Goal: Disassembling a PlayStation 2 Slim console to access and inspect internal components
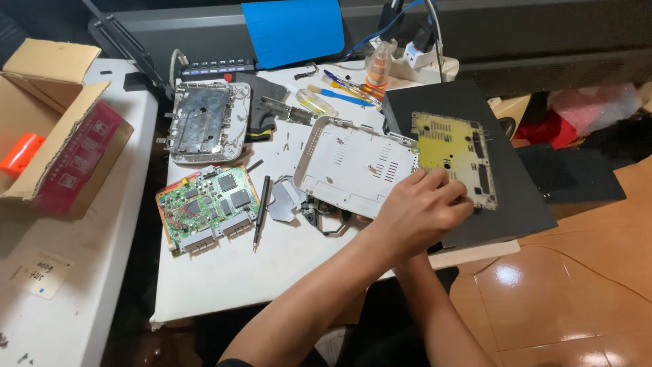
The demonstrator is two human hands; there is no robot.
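My left hand (420, 212) reaches across the white table (224, 272) and rests with bent fingers on the lower left corner of a yellowish perforated plate (454, 143). That plate lies on a black mat (516, 197). Beside it, touching its left edge, lies a white plastic case shell (353, 163), inner side up. My right forearm comes up from below, and my right hand is almost wholly hidden under my left hand; a few fingertips (360, 219) show at the shell's near edge.
A green circuit board (207, 204), a black screwdriver (261, 211) and a metal shield frame (204, 122) lie to the left. A cardboard box (61, 129) stands far left. At the back are a blue pad (292, 27), a small bottle (378, 64), tools and a power strip (428, 64).
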